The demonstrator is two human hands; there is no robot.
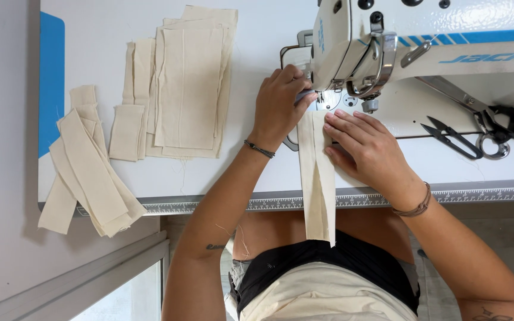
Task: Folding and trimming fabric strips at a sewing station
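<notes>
A long folded strip of cream fabric (317, 178) lies on the white sewing table (257, 172) and hangs over its front edge toward my lap. Its far end sits under the needle area of the white sewing machine (388, 41). My left hand (279, 104) is curled at the strip's top left, fingertips pinching near the presser foot. My right hand (370, 151) lies flat on the strip's right side, fingers spread and pointing toward the needle. What my left fingertips pinch is hidden.
A stack of cream fabric rectangles (188, 83) lies at the table's back left, with narrower strips (87, 172) overhanging the front left edge. Black thread snips (450, 138) and scissors (495, 122) lie right of the machine. A ruler strip (477, 195) runs along the front edge.
</notes>
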